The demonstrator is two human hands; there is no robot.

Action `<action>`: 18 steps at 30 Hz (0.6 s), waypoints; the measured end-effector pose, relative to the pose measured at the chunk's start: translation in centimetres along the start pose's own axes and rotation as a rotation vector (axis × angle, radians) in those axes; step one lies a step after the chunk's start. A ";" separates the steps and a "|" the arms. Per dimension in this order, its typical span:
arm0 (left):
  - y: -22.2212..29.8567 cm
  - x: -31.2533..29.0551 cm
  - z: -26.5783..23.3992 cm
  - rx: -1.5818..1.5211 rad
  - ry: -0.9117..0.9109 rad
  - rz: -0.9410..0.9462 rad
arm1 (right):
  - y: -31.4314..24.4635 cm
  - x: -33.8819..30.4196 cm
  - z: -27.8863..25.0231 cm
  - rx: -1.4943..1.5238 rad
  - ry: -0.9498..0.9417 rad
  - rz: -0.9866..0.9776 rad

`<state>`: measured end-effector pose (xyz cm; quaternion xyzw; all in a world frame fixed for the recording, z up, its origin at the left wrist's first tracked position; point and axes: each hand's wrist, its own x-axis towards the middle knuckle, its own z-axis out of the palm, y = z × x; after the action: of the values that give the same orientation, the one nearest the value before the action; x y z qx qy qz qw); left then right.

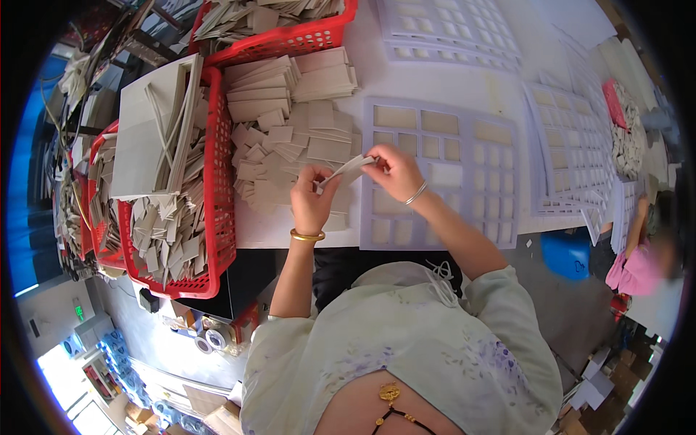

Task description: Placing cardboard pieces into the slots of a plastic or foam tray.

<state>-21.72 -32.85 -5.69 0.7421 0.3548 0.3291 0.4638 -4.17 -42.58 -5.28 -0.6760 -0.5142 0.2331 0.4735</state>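
Observation:
My left hand point(312, 201) and my right hand point(396, 172) grip a small stack of grey cardboard pieces point(349, 170) between them, one at each end. The pieces are held tilted, over the left edge of a lavender grid frame point(467, 168) with rectangular openings. Some openings show grey-beige, others look whiter. Left of my hands lies a spread of loose cardboard rectangles point(279, 174) in various sizes, partly hidden by my left hand. Behind them are neater stacks of larger cardboard pieces point(322, 80).
A red plastic basket point(220, 181) full of cardboard pieces stands at the left, with large grey sheets point(151, 134) on top. Another red basket point(290, 45) is at the back. More lavender frames point(457, 32) lie behind and to the right. A blue stool point(565, 255) and a co-worker in pink point(638, 270) are at the far right.

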 end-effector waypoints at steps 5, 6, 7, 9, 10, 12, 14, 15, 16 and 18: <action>-0.2 0.8 3.2 -0.074 0.049 -0.069 | 3.6 -2.0 -5.9 0.002 0.194 0.189; -0.2 0.9 3.7 -0.076 0.041 -0.070 | 4.8 -2.8 -7.0 0.037 0.236 0.243; -0.2 1.0 4.2 -0.009 -0.025 -0.064 | 5.6 -3.6 -8.1 0.035 0.242 0.249; -0.5 1.2 5.6 0.026 -0.138 -0.059 | 6.9 -5.3 -10.1 0.148 0.415 0.292; -0.8 1.3 6.3 0.024 -0.147 -0.058 | 7.3 -6.1 -10.8 0.146 0.423 0.297; -0.9 1.7 7.5 0.147 -0.296 0.012 | 7.5 -7.6 -11.5 0.212 0.442 0.395; -1.1 2.4 8.5 0.179 -0.324 0.014 | 7.1 -8.9 -11.6 0.244 0.440 0.425; -1.6 2.8 8.9 0.220 -0.344 0.072 | 6.9 -9.5 -11.6 0.274 0.432 0.451; -1.9 3.2 9.2 0.262 -0.362 0.129 | 6.5 -9.9 -11.4 0.273 0.436 0.456; -2.1 3.9 9.8 0.303 -0.385 0.148 | 5.8 -10.5 -10.7 0.366 0.486 0.523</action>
<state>-12.08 -33.37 -10.46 0.8762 0.2497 0.1577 0.3809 3.37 -56.66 -7.49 -0.7240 -0.1480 0.2667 0.6186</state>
